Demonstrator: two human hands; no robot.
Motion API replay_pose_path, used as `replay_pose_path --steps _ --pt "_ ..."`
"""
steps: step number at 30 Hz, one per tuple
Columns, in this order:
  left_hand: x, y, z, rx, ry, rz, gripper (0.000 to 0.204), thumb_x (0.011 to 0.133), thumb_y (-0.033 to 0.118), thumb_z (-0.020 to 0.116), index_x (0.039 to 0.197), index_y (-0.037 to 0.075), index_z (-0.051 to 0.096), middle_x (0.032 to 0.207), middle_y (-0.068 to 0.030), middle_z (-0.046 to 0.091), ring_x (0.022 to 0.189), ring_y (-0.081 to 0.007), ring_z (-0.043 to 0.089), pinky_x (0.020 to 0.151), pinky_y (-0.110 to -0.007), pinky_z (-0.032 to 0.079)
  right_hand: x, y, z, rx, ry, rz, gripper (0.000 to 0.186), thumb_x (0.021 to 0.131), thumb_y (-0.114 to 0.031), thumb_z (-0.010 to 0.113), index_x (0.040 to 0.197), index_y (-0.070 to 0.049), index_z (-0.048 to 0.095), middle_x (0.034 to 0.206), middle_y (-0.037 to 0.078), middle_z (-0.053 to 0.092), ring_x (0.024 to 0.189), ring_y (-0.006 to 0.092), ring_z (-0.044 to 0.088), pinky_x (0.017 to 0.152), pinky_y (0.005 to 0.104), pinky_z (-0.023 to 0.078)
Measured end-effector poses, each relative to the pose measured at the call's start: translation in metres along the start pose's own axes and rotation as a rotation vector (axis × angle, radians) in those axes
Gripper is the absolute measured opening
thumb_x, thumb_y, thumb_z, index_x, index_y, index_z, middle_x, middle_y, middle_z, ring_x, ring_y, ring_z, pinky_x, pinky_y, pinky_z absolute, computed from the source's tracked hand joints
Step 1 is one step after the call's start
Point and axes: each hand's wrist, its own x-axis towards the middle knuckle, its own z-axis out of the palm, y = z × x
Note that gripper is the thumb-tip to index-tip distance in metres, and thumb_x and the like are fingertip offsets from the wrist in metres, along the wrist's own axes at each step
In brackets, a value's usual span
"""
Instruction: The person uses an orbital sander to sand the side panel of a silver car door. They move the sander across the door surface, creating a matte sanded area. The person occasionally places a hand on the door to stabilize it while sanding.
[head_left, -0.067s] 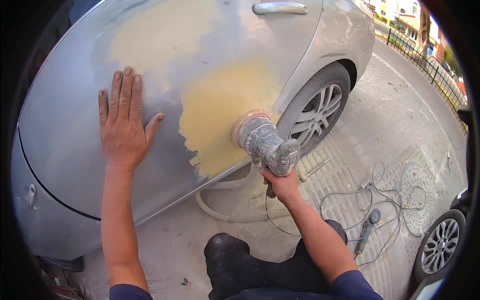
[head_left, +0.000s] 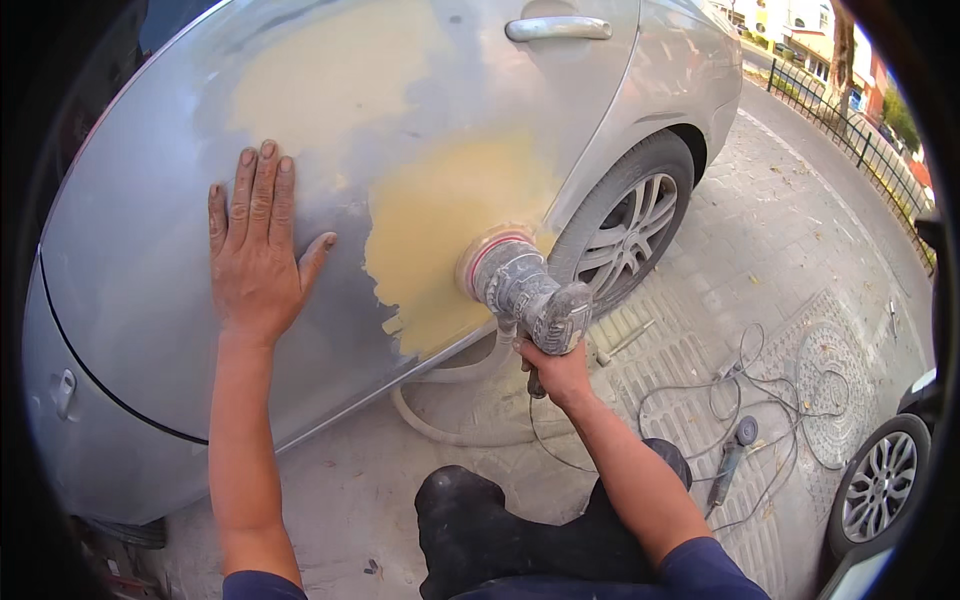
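A silver car door fills the left and middle, with a yellow filler patch low towards the rear wheel and a paler filler patch above. My left hand lies flat on the grey metal left of the yellow patch, its fingers stretched upward and thumb out. My right hand is wrapped round the handle of a dusty orbital sander. The sander's round pad rests against the lower right part of the yellow patch, near the door's rear edge. A pale hose and a cable hang from it.
The car's rear wheel stands just right of the sander. An angle grinder lies on the paving among tangled cables, near a round manhole cover. Another car's wheel is at the lower right; a metal fence runs behind.
The sander's pad has shifted very slightly left on the yellow patch, and its red rim shows more. My left hand stays flat on the door; the whole view has shifted a little.
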Motion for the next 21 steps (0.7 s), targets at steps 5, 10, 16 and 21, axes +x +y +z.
replay_pose_path --steps 5,10,16,21 --pt "-0.002 -0.002 -0.013 -0.130 0.014 0.019 0.091 0.098 0.051 0.068 0.171 0.013 0.028 0.178 -0.0021 0.027 0.166 -0.0221 0.020 0.136 -0.049 0.015 0.002 -0.024 0.027 0.075 -0.026 -0.144 0.019 0.086 0.002 0.080 0.101 -0.001 0.069 0.082 0.004 0.068 0.062 0.0142 0.063 0.056 0.0310 0.051" --pt "-0.003 -0.007 -0.008 -0.185 0.027 0.043 0.088 0.101 0.051 0.065 0.171 0.012 0.028 0.179 -0.0014 0.024 0.166 -0.0206 0.019 0.137 -0.048 0.014 0.013 -0.075 0.044 0.155 -0.068 -0.202 0.014 0.087 0.000 0.078 0.098 -0.001 0.068 0.078 0.005 0.066 0.059 0.0153 0.061 0.056 0.0309 0.051" --pt "-0.003 -0.007 -0.005 -0.151 0.041 0.062 0.087 0.103 0.052 0.062 0.170 0.009 0.028 0.179 -0.0046 0.023 0.167 -0.0203 0.016 0.137 -0.049 0.011 0.023 -0.123 0.046 0.161 -0.084 -0.233 0.015 0.087 0.001 0.074 0.100 0.000 0.068 0.080 0.005 0.065 0.059 0.0161 0.063 0.051 0.0325 0.053" --pt "-0.002 -0.007 0.001 -0.142 0.047 0.044 0.088 0.102 0.049 0.064 0.170 0.007 0.027 0.180 -0.0057 0.022 0.167 -0.0216 0.017 0.137 -0.049 0.012 0.014 -0.093 0.045 0.235 -0.039 -0.125 0.018 0.085 0.005 0.073 0.102 0.000 0.067 0.079 0.006 0.065 0.057 0.0153 0.061 0.050 0.0310 0.052"
